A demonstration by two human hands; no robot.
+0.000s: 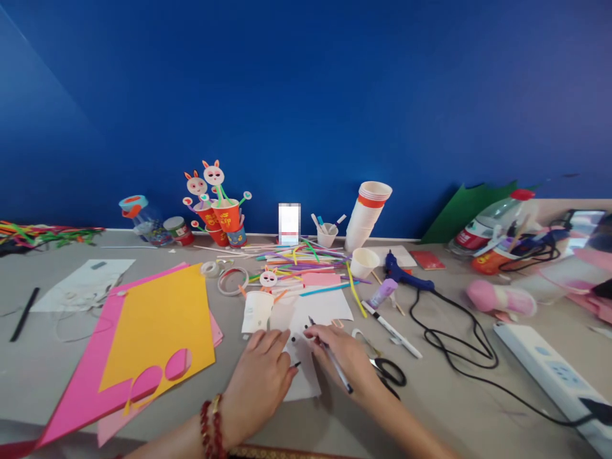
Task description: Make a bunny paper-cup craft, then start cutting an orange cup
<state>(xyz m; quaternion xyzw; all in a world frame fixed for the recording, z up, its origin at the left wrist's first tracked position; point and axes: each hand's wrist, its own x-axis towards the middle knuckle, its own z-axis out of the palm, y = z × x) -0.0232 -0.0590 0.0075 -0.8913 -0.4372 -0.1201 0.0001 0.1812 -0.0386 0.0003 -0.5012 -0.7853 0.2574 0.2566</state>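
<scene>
My left hand [262, 364] lies with its fingers over the left edge of a white sheet of paper [306, 381]. A small dark tip shows beside its thumb; I cannot make out what it belongs to. My right hand [342, 354] grips a white pen [337, 366] with dark ends, held slanted over the sheet. Small black spots show on the paper between the hands. Just beyond my left hand stands a white paper cup [258, 311] with orange strips at its rim and a bunny face [268, 278] above it.
Scissors [389, 373] and a marker [393, 330] lie right of my right hand. Beyond are a glue gun [404, 275], its cord and a power strip [549, 370]. Yellow card [162, 325] lies left. Stacked cups [366, 217] and red bunny cups [225, 215] stand by the wall.
</scene>
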